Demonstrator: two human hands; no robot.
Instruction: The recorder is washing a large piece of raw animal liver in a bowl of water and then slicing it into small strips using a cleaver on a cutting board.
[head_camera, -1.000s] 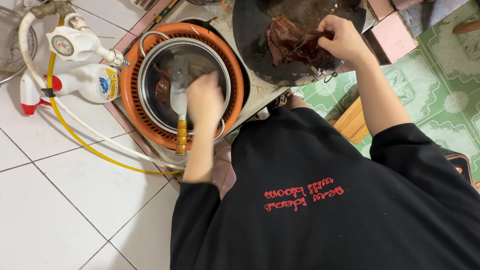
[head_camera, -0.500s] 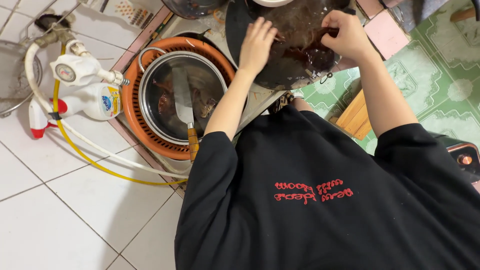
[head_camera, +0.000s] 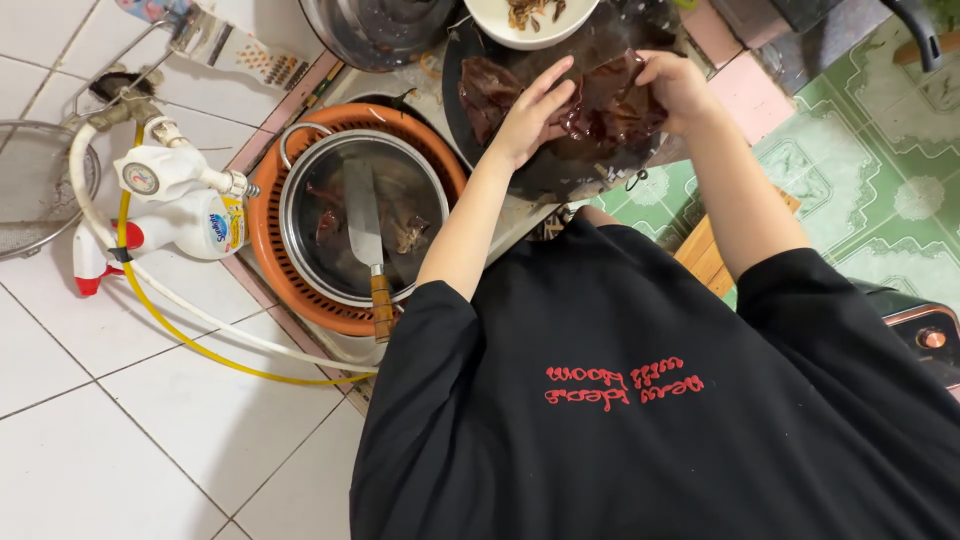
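Since the earlier frame, the left hand (head_camera: 535, 112) has been shifted further onto the dark red meat (head_camera: 600, 105). In the head view, the meat is being pinched by both grips on the dark round board (head_camera: 500, 150), the right hand (head_camera: 675, 85) clasping its far edge. A cleaver (head_camera: 365, 240) is being left across the steel pot (head_camera: 360, 215).

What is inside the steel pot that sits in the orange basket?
In the pot lies a cleaver, its wooden handle sticking out over the rim, on dark reddish pieces in liquid. The blade covers what is under it. The pot hides the bottom of the orange basket.
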